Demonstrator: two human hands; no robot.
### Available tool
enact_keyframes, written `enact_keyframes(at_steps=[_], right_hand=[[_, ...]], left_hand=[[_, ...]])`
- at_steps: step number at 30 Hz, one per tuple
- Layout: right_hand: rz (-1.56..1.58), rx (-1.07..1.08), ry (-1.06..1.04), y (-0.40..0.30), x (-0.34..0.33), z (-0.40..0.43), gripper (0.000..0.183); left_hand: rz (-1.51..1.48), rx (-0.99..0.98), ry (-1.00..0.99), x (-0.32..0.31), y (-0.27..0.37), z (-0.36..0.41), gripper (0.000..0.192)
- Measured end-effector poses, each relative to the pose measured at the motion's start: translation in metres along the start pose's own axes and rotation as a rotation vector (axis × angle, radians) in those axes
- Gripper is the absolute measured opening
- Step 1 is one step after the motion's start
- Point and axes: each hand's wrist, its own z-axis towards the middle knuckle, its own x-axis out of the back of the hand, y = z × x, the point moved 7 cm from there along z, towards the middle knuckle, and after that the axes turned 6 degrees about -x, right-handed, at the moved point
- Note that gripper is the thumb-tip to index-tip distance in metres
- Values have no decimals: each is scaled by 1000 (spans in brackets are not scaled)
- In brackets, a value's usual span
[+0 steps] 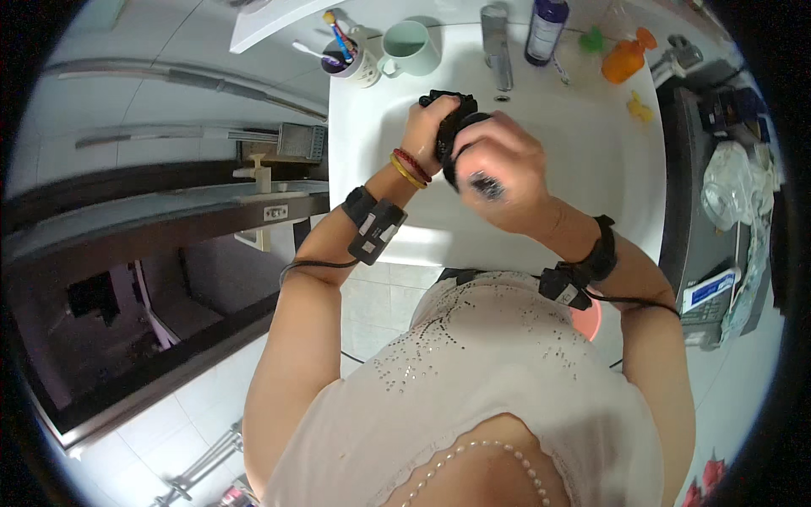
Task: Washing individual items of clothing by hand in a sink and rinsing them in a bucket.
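Over the white washbasin (595, 209), my left hand (423, 127) grips a bunched black cloth (448, 130) that looks wet. My right hand (507, 168) is closed on the same cloth, close beside the left and nearer to me. Motion blurs the right hand; a dark speckled patch shows at its near side, and I cannot tell whether that is cloth. The cloth's full shape is hidden in my fists. Red and yellow bracelets (408, 168) circle my left wrist. Strapped black devices sit on the left forearm (378, 231) and the right forearm (566, 286).
Along the basin's back stand a cup of toothbrushes (361, 66), a pale green mug (410, 49), the metal faucet (497, 47), a purple bottle (546, 32) and an orange pump bottle (624, 60). A yellow piece (638, 106) lies at right. A pink basin (588, 320) is below.
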Motion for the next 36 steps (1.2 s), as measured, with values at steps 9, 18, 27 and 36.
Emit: enact_keyframes(at_steps=[9,18,27,36], right_hand=[[-187,292,-149,-14,-34,-30,19],[-270,494,-290,-6,-65,-58,12],[-350,581,-402,15,-87,-84,10],[-366,559,-530,28,-96,-104,10]], left_hand=[[160,309,-93,-20,-16,15,18],[308,284,-300,-34,-39,24,18],[568,145,-311,-29,-63,32,23],[752,45,-316,-41,-63,27,25]])
